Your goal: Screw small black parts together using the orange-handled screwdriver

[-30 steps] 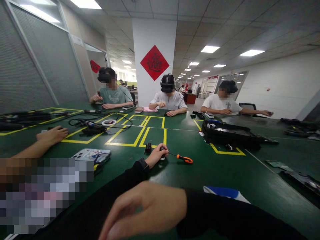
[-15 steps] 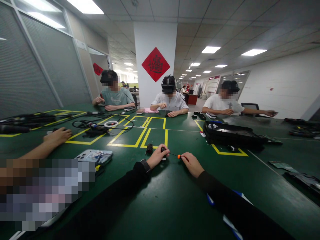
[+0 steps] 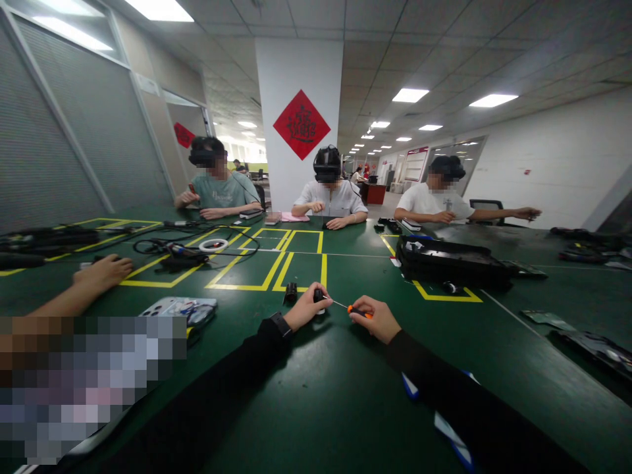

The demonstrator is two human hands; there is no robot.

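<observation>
Wrapped around a small black cylindrical part with a pale lower end (image 3: 318, 295) is my left hand (image 3: 307, 307), close above the green table (image 3: 316, 395). My right hand (image 3: 378, 318) grips an orange-and-black screwdriver (image 3: 359, 311) by its handle. The thin metal shaft points left, and its tip is at or very near the black part; whether it touches is too small to tell. Just left of my left hand, another small black part (image 3: 290, 293) stands on the table.
An open black case (image 3: 454, 263) lies right of centre. Cables (image 3: 172, 250) and a white ring (image 3: 213, 245) lie at left. A co-worker's arm (image 3: 99, 280) reaches in beside a phone-like panel (image 3: 180, 309). Blue-and-white pieces (image 3: 453, 440) lie by my right sleeve. Three people sit opposite.
My right hand has turned and shifted slightly, so more of the screwdriver's handle shows. My left hand still holds the black part. The whole view has shifted a little.
</observation>
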